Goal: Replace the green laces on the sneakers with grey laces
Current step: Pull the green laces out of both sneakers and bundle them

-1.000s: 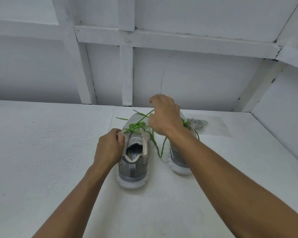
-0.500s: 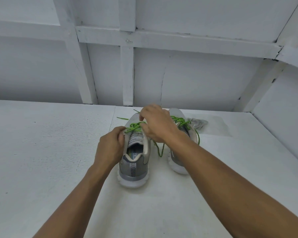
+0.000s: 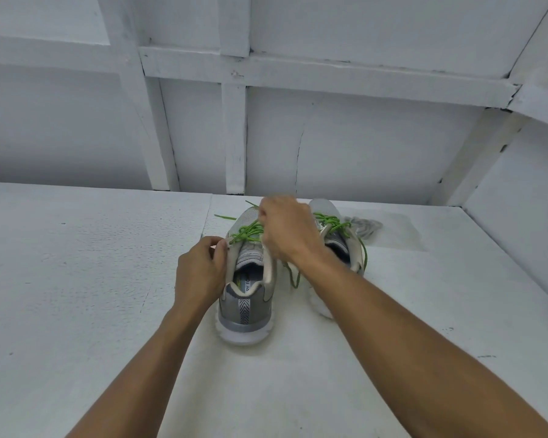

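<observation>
Green laces (image 3: 246, 232) pinched by right hand (image 3: 285, 229); left hand (image 3: 200, 270) grips sneaker (image 3: 244, 298).

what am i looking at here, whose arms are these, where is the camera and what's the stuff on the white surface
There is no machine here. These are a person's two bare arms, filmed by one wide-angle camera worn on their head, looking forward and down. On the white surface stand two grey shoes, heels toward the camera: the left sneaker and the right sneaker. The left hand grips the left sneaker's side by its opening. The right hand pinches that shoe's green lace, though its fingertips are blurred. The right sneaker is laced in green too, and a small bundle of grey laces lies just beyond it.
</observation>
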The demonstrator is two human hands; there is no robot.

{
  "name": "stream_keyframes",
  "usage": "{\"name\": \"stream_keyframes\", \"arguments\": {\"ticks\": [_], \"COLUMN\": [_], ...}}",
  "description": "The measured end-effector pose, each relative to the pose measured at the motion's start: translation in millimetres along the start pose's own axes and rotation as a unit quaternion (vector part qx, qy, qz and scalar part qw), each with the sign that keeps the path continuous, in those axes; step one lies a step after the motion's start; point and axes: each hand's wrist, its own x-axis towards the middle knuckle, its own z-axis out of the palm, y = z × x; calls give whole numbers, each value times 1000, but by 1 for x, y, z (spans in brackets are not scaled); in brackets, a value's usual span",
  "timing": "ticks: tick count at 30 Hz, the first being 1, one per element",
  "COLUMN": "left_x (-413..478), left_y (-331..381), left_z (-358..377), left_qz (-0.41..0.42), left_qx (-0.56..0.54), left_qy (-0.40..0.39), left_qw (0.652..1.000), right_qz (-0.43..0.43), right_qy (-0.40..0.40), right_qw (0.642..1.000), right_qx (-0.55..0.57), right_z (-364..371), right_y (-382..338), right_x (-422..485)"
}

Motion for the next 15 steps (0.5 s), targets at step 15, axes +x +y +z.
{"name": "stream_keyframes", "arguments": {"ticks": [15], "left_x": [-1], "left_y": [-1], "left_z": [-1], "left_qz": [4], "left_qx": [-6], "left_qy": [-2], "left_qw": [1000], "right_qz": [-66], "right_qy": [-44], "right_qw": [997], "right_qx": [-16], "right_z": [22], "right_y": [-19], "right_x": [-5]}}
